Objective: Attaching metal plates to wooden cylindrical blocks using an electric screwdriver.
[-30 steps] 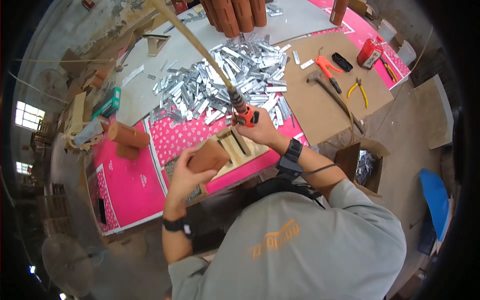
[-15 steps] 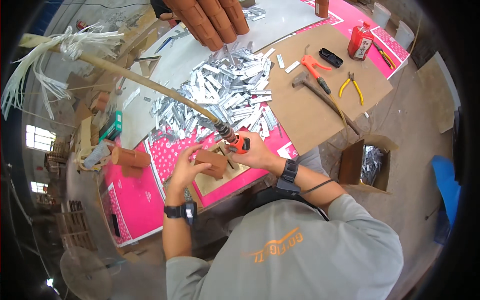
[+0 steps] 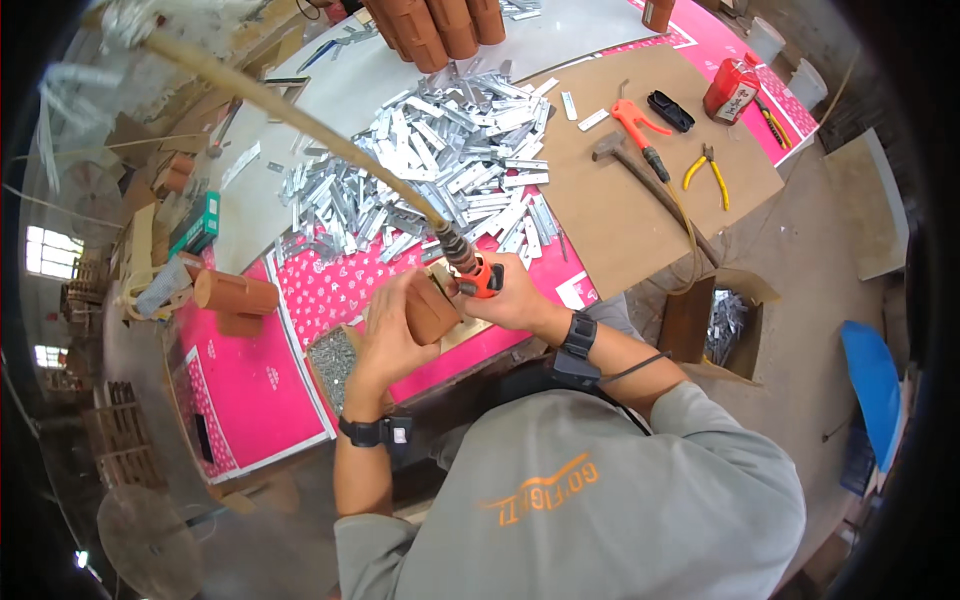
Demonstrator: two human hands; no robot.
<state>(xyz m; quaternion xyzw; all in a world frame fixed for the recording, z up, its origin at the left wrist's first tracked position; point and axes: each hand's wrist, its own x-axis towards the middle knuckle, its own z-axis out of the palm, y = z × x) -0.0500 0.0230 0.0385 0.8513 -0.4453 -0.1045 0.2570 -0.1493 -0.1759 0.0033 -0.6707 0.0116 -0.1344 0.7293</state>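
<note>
My left hand (image 3: 385,335) is wrapped round a terracotta-coloured block (image 3: 428,312) with a curved side, held tilted above a pale board at the table's near edge. Close beside it, my right hand (image 3: 518,298) grips an orange-and-black power driver (image 3: 483,279). A long bamboo-like pole (image 3: 300,125) runs up and left from the driver's top. The driver's tip and its contact with the block are hidden by my fingers. Beyond both hands spreads a heap of flat silver metal strips (image 3: 425,165). A tray of small grey screws (image 3: 335,362) stands beside my left wrist.
Terracotta-coloured cylinders (image 3: 440,28) stand at the far side; another (image 3: 237,293) lies left. On brown cardboard at right are a hammer (image 3: 650,185), an orange air gun (image 3: 632,125), yellow-handled pliers (image 3: 708,180) and a red jug (image 3: 732,90). A box of metal pieces (image 3: 715,325) stands below.
My left hand has closed more fully round the block and tilted it up. The pole's far end has shifted up in view. The tray of screws shows more.
</note>
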